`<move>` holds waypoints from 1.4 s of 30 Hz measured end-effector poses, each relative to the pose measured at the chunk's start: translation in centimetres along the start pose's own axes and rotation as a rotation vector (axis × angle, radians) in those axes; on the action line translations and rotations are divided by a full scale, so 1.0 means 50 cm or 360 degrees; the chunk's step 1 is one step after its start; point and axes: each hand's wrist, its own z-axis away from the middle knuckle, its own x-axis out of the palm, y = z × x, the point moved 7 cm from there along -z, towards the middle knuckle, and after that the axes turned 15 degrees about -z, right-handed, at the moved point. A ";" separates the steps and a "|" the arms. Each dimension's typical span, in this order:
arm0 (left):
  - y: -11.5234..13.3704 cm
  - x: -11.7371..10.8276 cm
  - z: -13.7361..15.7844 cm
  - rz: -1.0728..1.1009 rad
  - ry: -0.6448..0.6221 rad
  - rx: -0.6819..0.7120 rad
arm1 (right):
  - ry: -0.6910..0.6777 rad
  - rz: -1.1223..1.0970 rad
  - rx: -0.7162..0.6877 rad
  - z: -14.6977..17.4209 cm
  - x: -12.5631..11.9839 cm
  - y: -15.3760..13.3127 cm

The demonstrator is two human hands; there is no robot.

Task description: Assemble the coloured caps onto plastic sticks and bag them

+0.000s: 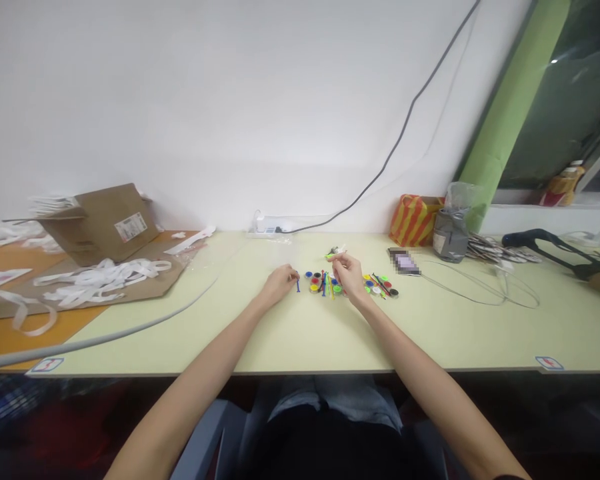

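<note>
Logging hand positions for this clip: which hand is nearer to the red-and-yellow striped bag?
Right. The right hand is in front of the striped bag, toward the left; the left hand is farther left.

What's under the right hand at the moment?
Small colored discs and sticks lie on the table to either side of the right hand; whatever is directly beneath it is covered and cannot be seen.

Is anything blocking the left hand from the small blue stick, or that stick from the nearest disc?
Nothing visible: the left hand is right at the upper end of the small blue stick, and only tabletop shows between the stick and the nearest disc, also blue.
</note>
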 end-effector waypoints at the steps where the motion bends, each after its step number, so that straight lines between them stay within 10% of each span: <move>1: 0.001 0.002 -0.001 0.0012 0.0005 0.0017 | -0.0003 -0.0005 -0.0002 0.000 0.000 -0.001; 16: -0.021 -0.013 -0.006 -0.0090 0.0151 0.0035 | -0.0004 0.0010 -0.0018 0.003 0.002 -0.007; 24: -0.121 0.039 0.000 -0.0471 -0.0377 -0.0256 | 0.0218 0.0209 -0.0200 -0.013 -0.048 -0.012; 28: -0.136 0.036 0.007 -0.0507 -0.0423 -0.0336 | 0.0196 0.0701 -0.0260 -0.068 -0.082 0.002; 34: -0.134 0.035 0.013 -0.0503 -0.0436 -0.0354 | -0.0451 0.1900 0.0049 -0.159 -0.061 0.087; 42: -0.122 0.036 0.017 -0.0486 -0.0383 -0.0340 | -0.0509 0.2306 0.0095 -0.171 -0.051 0.110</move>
